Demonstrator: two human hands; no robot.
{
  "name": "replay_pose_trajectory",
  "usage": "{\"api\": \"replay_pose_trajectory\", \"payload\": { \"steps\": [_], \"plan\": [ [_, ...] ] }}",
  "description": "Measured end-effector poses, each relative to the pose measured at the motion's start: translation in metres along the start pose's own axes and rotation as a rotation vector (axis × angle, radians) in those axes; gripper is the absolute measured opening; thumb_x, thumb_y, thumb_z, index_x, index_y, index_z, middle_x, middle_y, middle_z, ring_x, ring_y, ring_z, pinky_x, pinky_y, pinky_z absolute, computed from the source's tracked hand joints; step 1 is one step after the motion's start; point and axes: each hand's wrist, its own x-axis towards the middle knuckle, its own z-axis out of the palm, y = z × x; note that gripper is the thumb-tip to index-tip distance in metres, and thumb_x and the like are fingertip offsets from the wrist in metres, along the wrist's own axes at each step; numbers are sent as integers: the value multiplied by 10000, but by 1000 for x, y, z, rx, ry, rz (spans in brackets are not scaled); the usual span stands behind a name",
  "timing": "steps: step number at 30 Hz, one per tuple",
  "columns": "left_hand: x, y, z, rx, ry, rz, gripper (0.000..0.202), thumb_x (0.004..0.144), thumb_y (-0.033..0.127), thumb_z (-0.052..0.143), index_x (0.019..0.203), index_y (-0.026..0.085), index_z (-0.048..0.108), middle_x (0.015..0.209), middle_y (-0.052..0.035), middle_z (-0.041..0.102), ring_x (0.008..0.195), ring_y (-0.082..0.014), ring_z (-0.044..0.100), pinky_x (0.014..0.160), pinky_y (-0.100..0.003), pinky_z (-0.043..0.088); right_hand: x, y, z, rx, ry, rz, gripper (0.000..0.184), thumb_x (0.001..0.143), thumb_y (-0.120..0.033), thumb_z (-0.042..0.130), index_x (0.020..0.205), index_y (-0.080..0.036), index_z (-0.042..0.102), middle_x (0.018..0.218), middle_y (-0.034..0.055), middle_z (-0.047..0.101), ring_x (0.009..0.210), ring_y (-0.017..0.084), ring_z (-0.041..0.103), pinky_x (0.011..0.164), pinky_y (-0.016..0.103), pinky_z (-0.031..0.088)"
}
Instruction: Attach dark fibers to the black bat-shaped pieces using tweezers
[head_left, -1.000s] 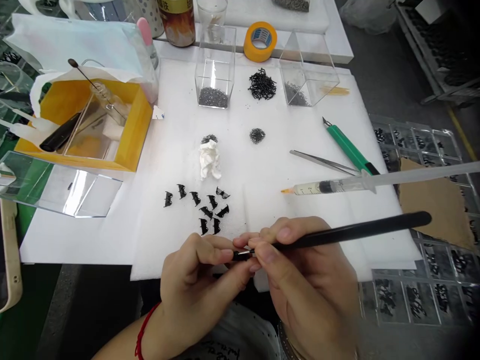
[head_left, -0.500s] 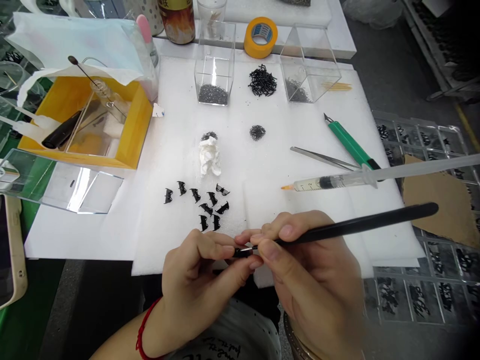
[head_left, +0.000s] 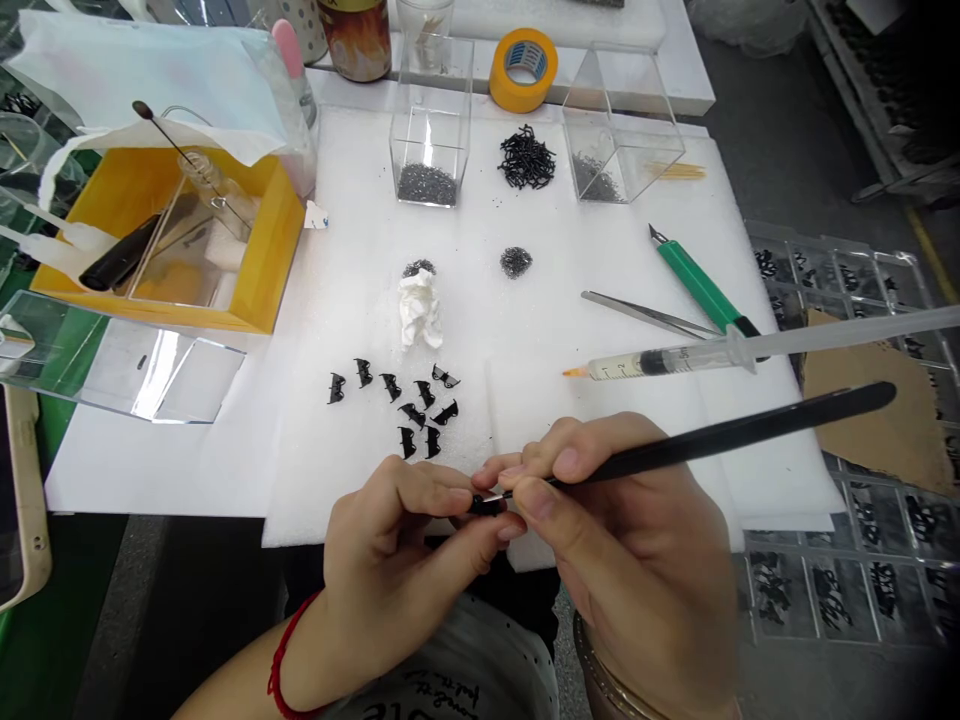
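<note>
Acrylic box holding fine black bits, second tipped box likewise, both on white foam sheet. Left hand pinches small black piece above foam; right hand grips slim black tool against it. Syringe just beyond hands.

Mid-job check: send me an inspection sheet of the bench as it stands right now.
surface: white foam sheet, black specks scattered on it
job's things: small black part; black-handled tool, tip at the part; black pieces lying nearby
clutter: crumpled tissue, syringe, steel tweezers
hands: left hand pinches the part; right hand holds the tool
cables: nothing seen
surroundings: yellow box, trays of black parts, tape roll
</note>
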Motion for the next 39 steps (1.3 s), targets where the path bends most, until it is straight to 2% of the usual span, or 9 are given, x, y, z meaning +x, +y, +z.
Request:
{"api": "replay_pose_trajectory", "payload": {
  "steps": [5,8,11,13,16,19,28,39],
  "plan": [
    [-1,2,-2,-76,-50,-75,311,694,-38,700,819,200,544,803,27,687,522,-85,655,453,-170,569,2,-4,-3,-16,-39,43,198,848,-72,583,889,-262,549,795,-35,638,617,76,623,710,264,579],
    [-1,3,-3,-80,-55,-86,312,691,-41,700,811,200,543,768,35,680,507,-88,654,453,-174,572,4,-5,-5,-23,-63,74,194,853,-80,582,898,-265,542,828,-31,649,618,75,630,699,250,578],
    [-1,4,-3,-92,-55,-88,316,690,-39,702,822,203,548,790,27,683,522,-98,663,448,-181,578,8,-5,-6,-18,-77,75,181,858,-88,582,888,-262,539,818,-39,651,624,69,639,756,252,572],
    [-1,4,-2,-101,-49,-91,318,689,-44,700,821,203,549,795,26,684,533,-105,671,444,-183,581,9,-5,-6,-9,-76,77,173,855,-100,590,886,-262,539,816,-37,647,720,94,665,790,262,565],
    [0,4,-2,-110,-44,-96,319,687,-49,699,812,203,548,801,24,689,543,-113,678,444,-187,584,11,-5,-6,18,-76,91,161,856,-117,591,895,-261,532,831,-23,651,861,124,662,741,238,565],
    [2,4,-1,-117,-50,-102,321,687,-49,699,815,203,546,798,21,691,541,-117,680,444,-192,585,11,-5,-6,56,-84,104,156,858,-116,589,900,-254,530,839,-22,648,858,106,653,704,204,557],
    [1,6,-2,-119,-45,-100,325,678,-54,705,807,200,548,808,9,684,534,-119,677,431,-189,581,10,-4,-6,109,-83,118,174,856,-91,583,900,-251,532,840,-35,642,877,91,649,773,201,551],
    [2,4,0,-105,-37,-99,321,680,-46,709,816,201,555,824,14,682,531,-96,665,455,-177,589,7,-2,-9,106,-84,136,181,860,-77,576,895,-252,548,838,-36,649,881,99,655,812,236,557]
  ]
}}
